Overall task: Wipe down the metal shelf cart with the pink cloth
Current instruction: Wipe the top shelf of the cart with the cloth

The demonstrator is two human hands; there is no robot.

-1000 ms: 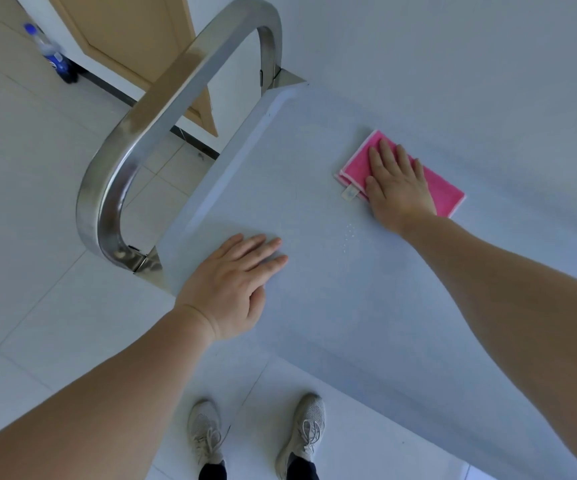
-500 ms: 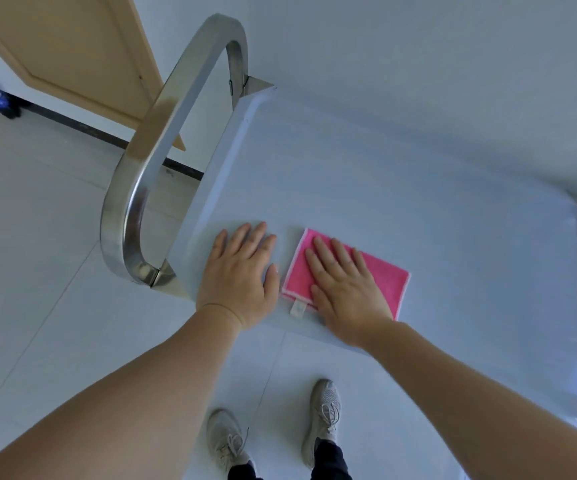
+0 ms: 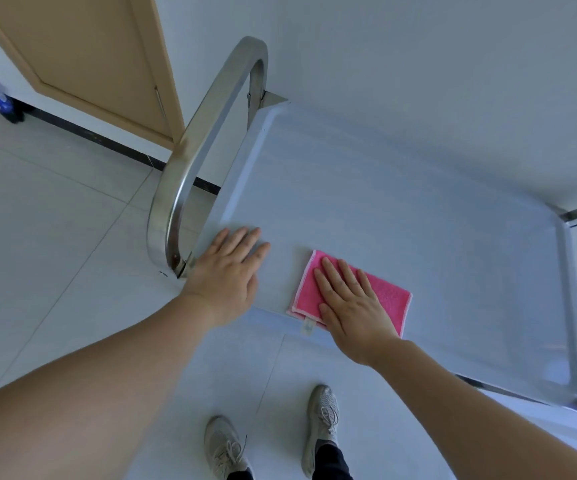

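Head view shows my right hand (image 3: 356, 303) pressing flat, fingers straight, on the pink cloth (image 3: 389, 297), which lies at the near edge of the metal shelf cart's top shelf (image 3: 418, 209). My left hand (image 3: 229, 268) rests open and flat on the shelf's near left corner, just beside the curved steel handle (image 3: 190, 161), holding nothing.

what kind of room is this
Probably an indoor utility or service room, though that is a guess: a pale tiled floor, a plain white wall with a wooden door, and a steel cart parked against the wall.
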